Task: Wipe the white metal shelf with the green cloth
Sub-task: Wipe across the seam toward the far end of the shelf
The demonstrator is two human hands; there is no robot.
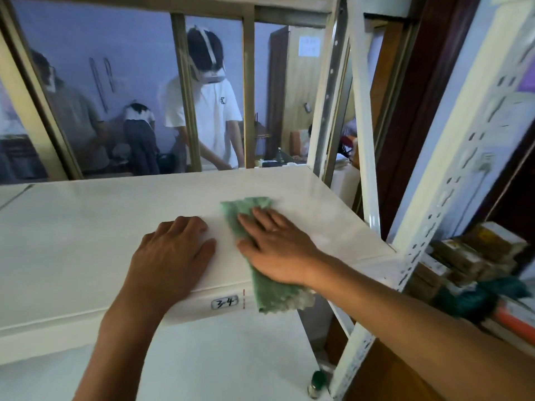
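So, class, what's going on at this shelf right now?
A person is wiping a white metal shelf. The right hand lies flat on a green cloth, pressing it onto the shelf top near the right end, with the cloth's near end hanging over the front edge beside a label reading 3-4. The left hand rests palm down on the bare shelf just beside it.

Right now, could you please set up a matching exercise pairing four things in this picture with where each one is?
Things:
1. left hand
2. right hand
3. green cloth
4. handwritten "3-4" label

Places:
A. stuck on the front edge of the white metal shelf
B. pressed flat on the cloth
C. resting on bare shelf surface
D. lying on the shelf and hanging over its front edge

Pairs: 1-C, 2-B, 3-D, 4-A
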